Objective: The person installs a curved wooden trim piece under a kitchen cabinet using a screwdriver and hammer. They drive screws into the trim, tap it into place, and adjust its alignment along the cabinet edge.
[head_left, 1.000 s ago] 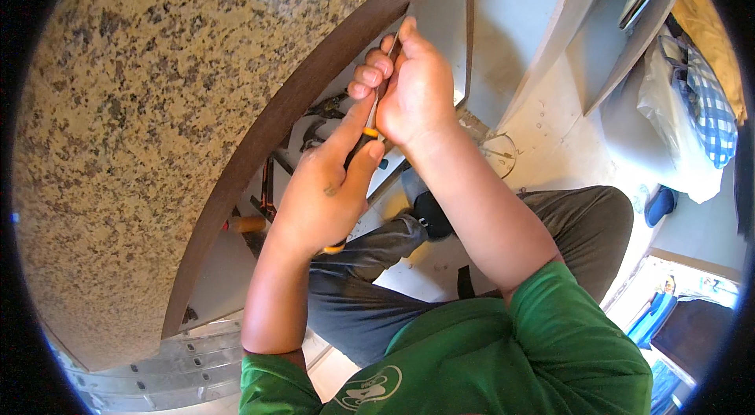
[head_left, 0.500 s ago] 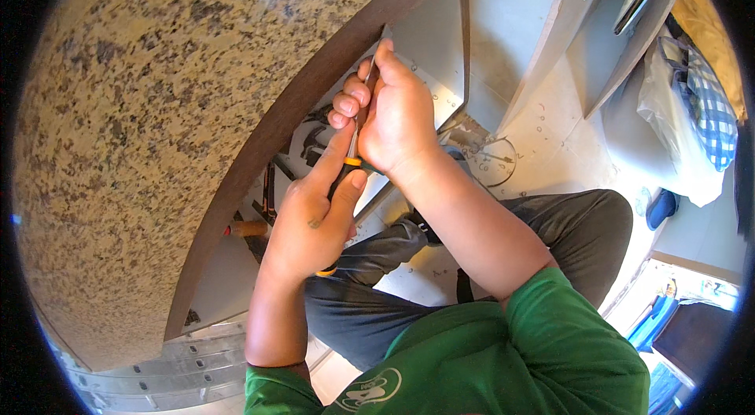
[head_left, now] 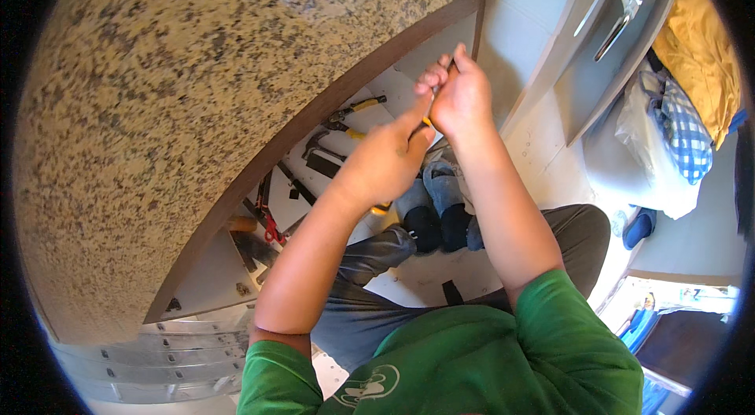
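My left hand (head_left: 383, 159) is closed round the black and yellow handle of a screwdriver (head_left: 381, 209), whose butt end shows below the palm. Its thin metal shaft runs up and away into my right hand (head_left: 465, 100). The right fingers curl round the shaft, with the thumb pointing up; the tip is mostly hidden there. Both hands are in the air beside the curved counter edge, above my crossed legs. On the floor beyond the left forearm lie a claw hammer (head_left: 318, 146) and red-handled scissors or pliers (head_left: 272, 228).
A speckled stone countertop (head_left: 181, 100) overhangs at left. More tools, including a yellow-handled one (head_left: 366, 104), lie under its edge. Cabinet doors with a metal handle (head_left: 617, 36) stand at right, near a plastic bag (head_left: 649, 156) and a blue slipper (head_left: 639, 228).
Both hands have moved right with the screwdriver, still gripped by both. The view has shifted, and more of the tools on the floor now show beneath the counter.
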Motion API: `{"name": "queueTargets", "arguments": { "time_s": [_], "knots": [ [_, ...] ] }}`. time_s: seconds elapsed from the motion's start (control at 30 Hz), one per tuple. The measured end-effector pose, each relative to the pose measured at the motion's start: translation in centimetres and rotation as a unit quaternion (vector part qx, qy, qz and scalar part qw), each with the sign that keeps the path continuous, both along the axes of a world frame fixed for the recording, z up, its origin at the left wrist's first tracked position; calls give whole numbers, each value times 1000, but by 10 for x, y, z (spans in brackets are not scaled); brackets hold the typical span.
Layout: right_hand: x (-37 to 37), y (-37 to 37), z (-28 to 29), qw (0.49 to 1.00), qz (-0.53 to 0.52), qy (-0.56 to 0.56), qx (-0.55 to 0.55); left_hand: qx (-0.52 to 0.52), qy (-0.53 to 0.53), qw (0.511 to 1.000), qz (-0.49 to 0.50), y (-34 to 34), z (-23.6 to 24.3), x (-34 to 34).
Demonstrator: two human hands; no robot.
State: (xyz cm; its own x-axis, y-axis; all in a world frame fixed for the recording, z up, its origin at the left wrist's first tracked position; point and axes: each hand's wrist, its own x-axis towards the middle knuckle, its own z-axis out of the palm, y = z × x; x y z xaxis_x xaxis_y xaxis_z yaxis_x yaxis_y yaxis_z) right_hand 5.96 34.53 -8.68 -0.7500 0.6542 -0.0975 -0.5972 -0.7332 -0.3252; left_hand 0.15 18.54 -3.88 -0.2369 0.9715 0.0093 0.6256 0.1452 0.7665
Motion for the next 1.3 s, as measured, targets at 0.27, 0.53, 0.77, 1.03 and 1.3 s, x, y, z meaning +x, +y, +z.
{"name": "queueTargets", "arguments": {
  "time_s": [0.27, 0.53, 0.77, 1.03, 1.3],
  "knots": [
    [38, -6, -14, 950, -26, -251, 184, -61, -310, 935, 159, -127, -54, 27],
    [-36, -17, 22, 973, -133, -182, 55, -25, -398, 863, 310, -247, -95, 61],
    [-49, -58, 2, 991, -89, -80, 67, 11, -428, 861, 276, -260, -105, 72],
    [-22, -37, 33, 923, -167, -267, 220, 17, -426, 872, 242, -268, -108, 78],
    [-41, -56, 12, 674, -191, -508, 501, 27, -439, 860, 258, -288, -112, 83]
  ]
}}
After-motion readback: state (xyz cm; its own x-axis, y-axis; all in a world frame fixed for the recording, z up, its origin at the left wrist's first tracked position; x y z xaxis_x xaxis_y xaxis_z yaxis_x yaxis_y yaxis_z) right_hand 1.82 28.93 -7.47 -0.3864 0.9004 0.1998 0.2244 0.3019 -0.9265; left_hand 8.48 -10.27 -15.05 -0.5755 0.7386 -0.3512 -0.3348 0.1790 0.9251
